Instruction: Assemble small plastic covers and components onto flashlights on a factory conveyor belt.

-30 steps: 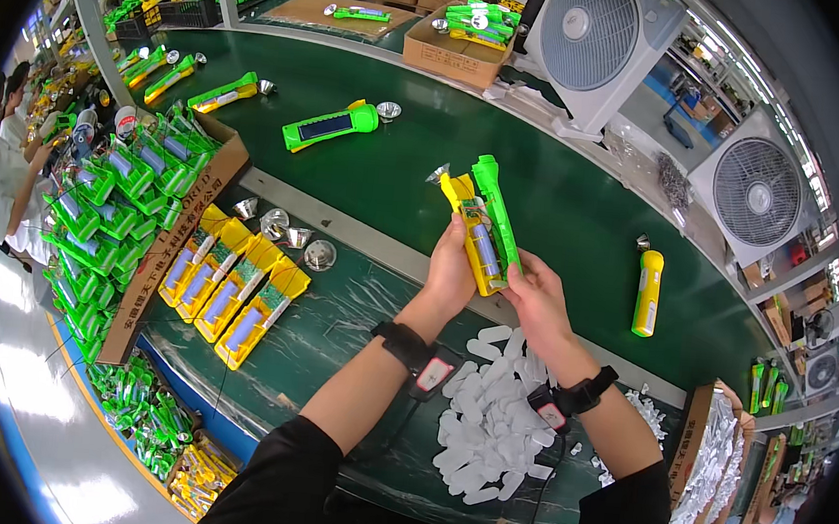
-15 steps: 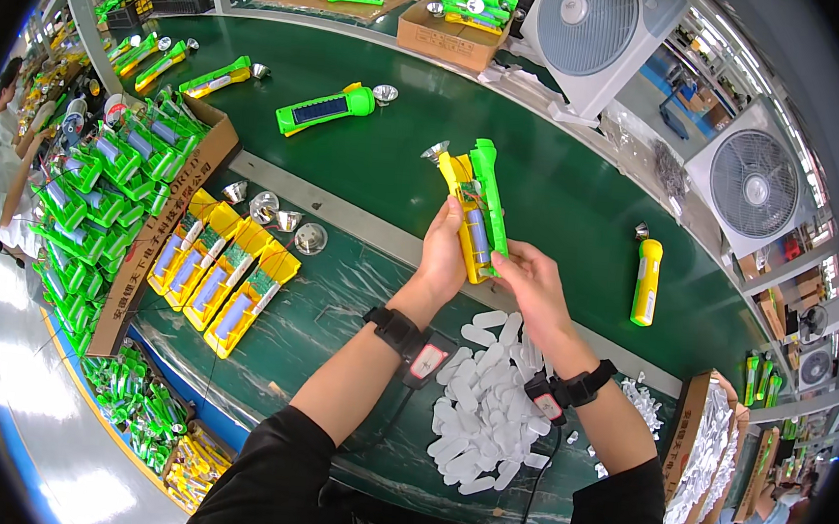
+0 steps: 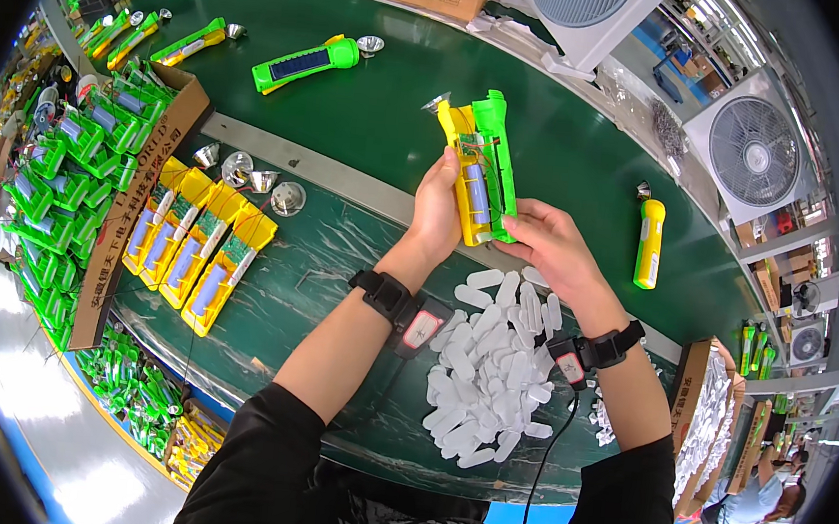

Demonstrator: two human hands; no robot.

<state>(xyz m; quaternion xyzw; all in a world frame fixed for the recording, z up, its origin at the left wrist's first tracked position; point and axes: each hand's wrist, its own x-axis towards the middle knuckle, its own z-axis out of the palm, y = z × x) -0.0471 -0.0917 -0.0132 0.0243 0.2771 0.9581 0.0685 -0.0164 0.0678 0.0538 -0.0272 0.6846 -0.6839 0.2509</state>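
Observation:
Over the green conveyor's near edge I hold a flashlight whose two long halves are spread apart. Its yellow half (image 3: 469, 182), with a lavender battery cell and wires inside, is gripped by my left hand (image 3: 437, 212). The green half (image 3: 496, 160) stands alongside, tilted outward, and my right hand (image 3: 551, 241) has its fingers closed on the lower end. A silver reflector (image 3: 436, 103) hangs at the flashlight's top. Below my hands lies a heap of white oval plastic pieces (image 3: 484, 376). Left of them, several opened yellow halves (image 3: 226, 271) with cells and boards rest in a row beside loose reflectors (image 3: 238, 169).
A cardboard box (image 3: 127, 224) full of green halves stands at the left. Further flashlights lie on the conveyor, one with a dark panel (image 3: 304, 64) and a yellow one (image 3: 649, 243) at right. White fans (image 3: 753, 150) stand beyond; a box of small white parts (image 3: 705, 432) is at lower right.
The green half has swung slightly further from the yellow half. My right hand has shifted a little right and the gap between the halves is wider. The whole view has shifted slightly.

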